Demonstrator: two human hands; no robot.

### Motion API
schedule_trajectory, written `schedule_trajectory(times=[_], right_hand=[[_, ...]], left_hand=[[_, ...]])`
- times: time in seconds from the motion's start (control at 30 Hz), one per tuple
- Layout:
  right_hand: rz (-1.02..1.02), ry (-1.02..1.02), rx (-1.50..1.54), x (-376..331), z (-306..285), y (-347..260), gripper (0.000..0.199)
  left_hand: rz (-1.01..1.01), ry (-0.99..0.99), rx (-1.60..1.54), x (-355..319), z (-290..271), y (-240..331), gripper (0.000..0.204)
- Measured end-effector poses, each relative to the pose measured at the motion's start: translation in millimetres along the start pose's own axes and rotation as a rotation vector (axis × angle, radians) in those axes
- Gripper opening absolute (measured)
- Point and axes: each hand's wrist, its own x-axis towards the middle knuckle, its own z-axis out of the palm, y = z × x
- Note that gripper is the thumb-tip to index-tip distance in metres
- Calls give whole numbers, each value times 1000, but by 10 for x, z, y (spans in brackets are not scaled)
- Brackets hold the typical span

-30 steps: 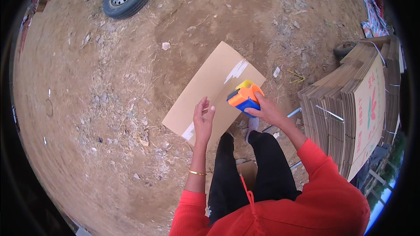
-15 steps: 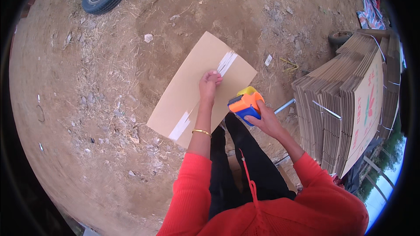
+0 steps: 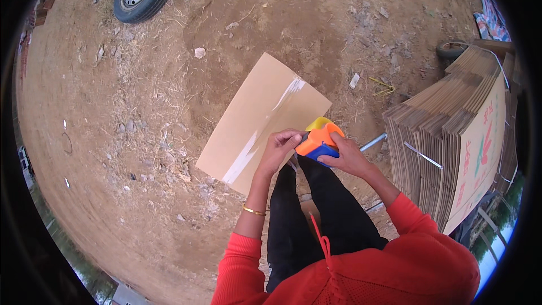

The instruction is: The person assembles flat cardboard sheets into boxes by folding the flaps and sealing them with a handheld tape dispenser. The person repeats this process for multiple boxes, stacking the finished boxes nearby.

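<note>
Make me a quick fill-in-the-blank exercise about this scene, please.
The orange tape dispenser in the right hand has its lower part coloured ____.
A gold bracelet circles the ____ wrist.
Both sleeves are coloured ____.
The bundled flattened cardboard stands to the ____ of the cardboard box.

Missing words: blue; left; red; right.

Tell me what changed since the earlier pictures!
The left hand moved back and slightly right, from over the box to the front end of the tape dispenser. The right hand still holds the dispenser; the box stays in about the same place.
</note>
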Motion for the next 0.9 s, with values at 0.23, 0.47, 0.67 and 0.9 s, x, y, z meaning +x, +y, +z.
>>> schedule_trajectory(times=[0.23, 0.47, 0.67, 0.9], right_hand=[[9, 14, 16, 131, -11, -50, 68], [142, -116, 221, 212, 81, -91, 63], [334, -170, 321, -305, 33, 72, 57], [492, -192, 465, -376, 152, -127, 47]], left_hand=[[-76, 257, 136, 155, -55, -253, 20], [3, 442, 123, 280, -355, -235, 17], [122, 755, 271, 652, -1785, 338, 19], [101, 692, 578, 1304, -2809, 741, 24]])
